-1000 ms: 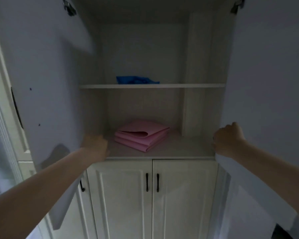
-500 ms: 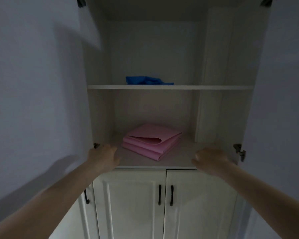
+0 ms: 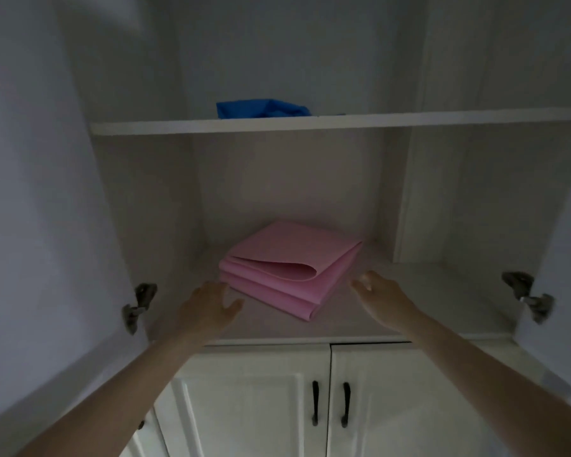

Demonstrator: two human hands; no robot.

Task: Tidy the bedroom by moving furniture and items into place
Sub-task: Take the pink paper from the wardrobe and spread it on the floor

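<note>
At lower left, the left hand [image 3: 208,308] reaches in with fingers spread, holding nothing, just beside the folded pink foam mat [image 3: 290,268] at frame centre on the white lower cupboard shelf [image 3: 442,291]. The right hand [image 3: 383,295], lower right, is likewise loose and empty. Lifted unevenly, the floppy folds might slide apart.

Dim white cupboard [image 3: 475,192], 2 lower doors [image 3: 264,407] closed.
</note>
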